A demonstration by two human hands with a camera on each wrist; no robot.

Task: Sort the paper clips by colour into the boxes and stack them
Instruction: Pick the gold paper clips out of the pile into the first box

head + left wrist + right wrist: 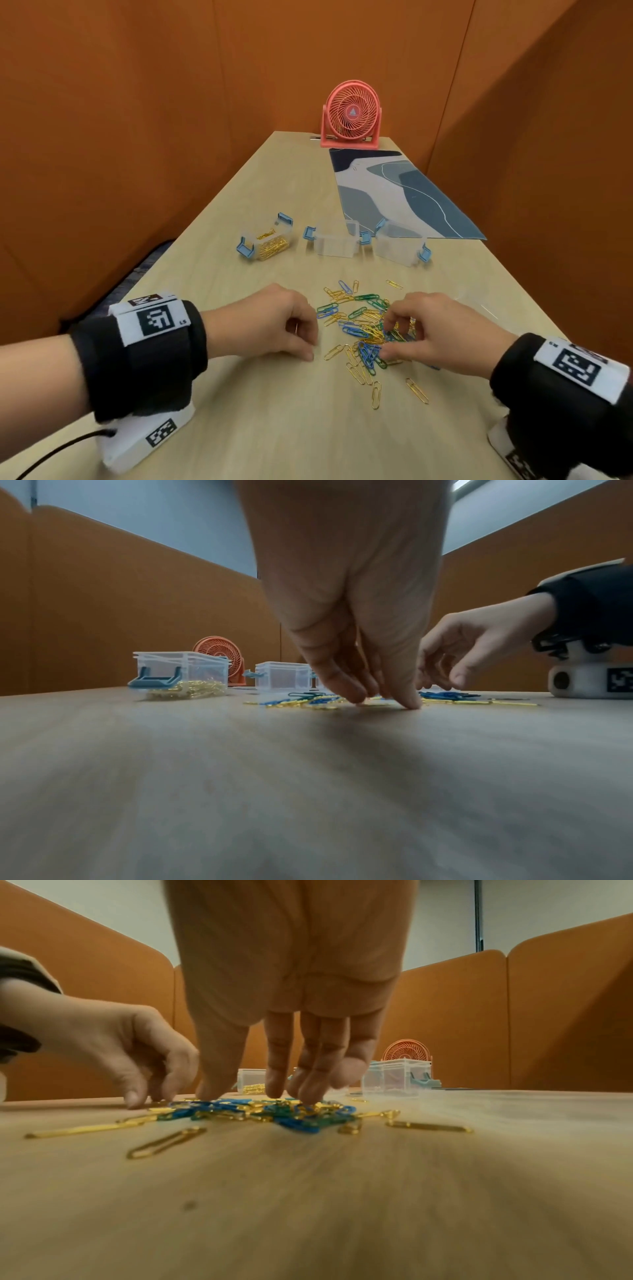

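Observation:
A mixed pile of gold, blue and green paper clips [363, 329] lies on the wooden table [274, 428] between my hands. My right hand [388, 337] reaches down into the pile [260, 1110], fingers spread, tips touching the clips and pinching nothing. My left hand [306, 342] sits at the pile's left edge with curled fingers, and a thin gold clip glints between thumb and forefinger. In the left wrist view its fingertips [411, 703] touch the table. Behind stand three clear boxes with blue latches: the left box [270, 245] holds gold clips, while the middle box [335, 241] and right box [399, 248] look empty.
A pink desk fan [351, 114] stands at the table's far end, with a blue patterned mat [404, 195] in front of it on the right. Orange partition walls close in both sides. Loose gold clips [416, 390] lie near the front.

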